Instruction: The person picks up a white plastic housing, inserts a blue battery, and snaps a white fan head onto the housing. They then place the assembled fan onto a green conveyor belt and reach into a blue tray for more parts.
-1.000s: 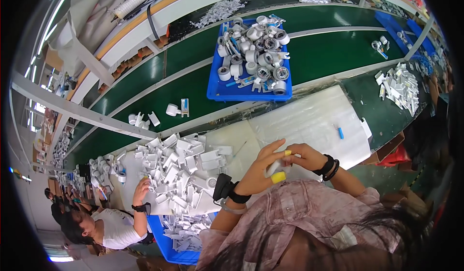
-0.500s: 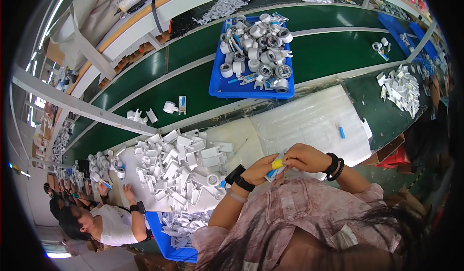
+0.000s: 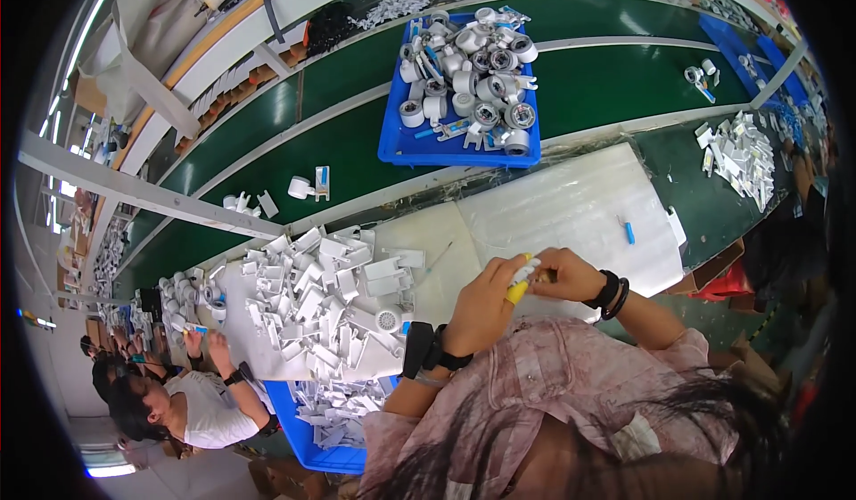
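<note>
Above the near edge of the pale work mat (image 3: pixel 553 206), my two hands meet around a small white plastic part (image 3: pixel 525 274). My left hand (image 3: pixel 484 302) pinches it between thumb and fingers. Two yellow patches show beside it; whether they are finger covers or belong to the part, I cannot tell. My right hand (image 3: pixel 572 276) has its fingers curled against the part's right side, hiding some of it. A small blue piece (image 3: pixel 629 233) lies on the mat, right of my hands. To the left spreads a heap of white plastic parts (image 3: pixel 312 295), with a round grilled piece (image 3: pixel 388 320) at its edge.
A blue tray (image 3: pixel 419 151) piled with white round housings stands beyond the mat, on the green conveyor (image 3: pixel 348 135). Another white heap (image 3: pixel 742 157) lies far right. A blue bin (image 3: pixel 308 451) of white pieces sits at lower left, near a co-worker (image 3: pixel 209 406).
My left hand has turned over the part and moved slightly up, so its back now shows. The blue on the held part is no longer visible. The view has shifted slightly.
</note>
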A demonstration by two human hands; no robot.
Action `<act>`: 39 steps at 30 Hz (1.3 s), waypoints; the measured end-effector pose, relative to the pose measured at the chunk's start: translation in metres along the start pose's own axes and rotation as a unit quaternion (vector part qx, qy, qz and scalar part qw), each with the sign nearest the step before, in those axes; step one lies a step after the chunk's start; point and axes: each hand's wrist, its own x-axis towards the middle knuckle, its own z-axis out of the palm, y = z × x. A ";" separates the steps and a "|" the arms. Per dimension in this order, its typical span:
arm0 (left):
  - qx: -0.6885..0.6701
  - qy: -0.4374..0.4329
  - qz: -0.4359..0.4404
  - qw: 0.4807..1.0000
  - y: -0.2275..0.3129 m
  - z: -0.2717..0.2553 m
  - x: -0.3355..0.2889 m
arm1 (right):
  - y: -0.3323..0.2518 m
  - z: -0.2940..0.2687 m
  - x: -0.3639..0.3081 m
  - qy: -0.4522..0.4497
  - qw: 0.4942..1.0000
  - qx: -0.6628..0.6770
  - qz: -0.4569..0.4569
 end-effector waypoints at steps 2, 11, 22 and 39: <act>-0.019 0.127 0.020 0.991 -0.023 0.011 -0.004 | 0.001 0.013 0.003 0.212 0.959 -0.160 -0.099; -0.501 0.108 -0.171 0.841 -0.032 0.025 -0.005 | -0.029 0.023 0.007 0.256 0.958 -0.004 -0.130; -0.455 0.101 -0.107 0.878 -0.018 0.021 -0.004 | -0.027 0.031 0.007 0.315 0.927 -0.094 -0.180; -0.383 0.071 -0.080 0.918 -0.013 0.024 -0.010 | -0.028 0.033 0.006 0.353 0.880 -0.208 -0.240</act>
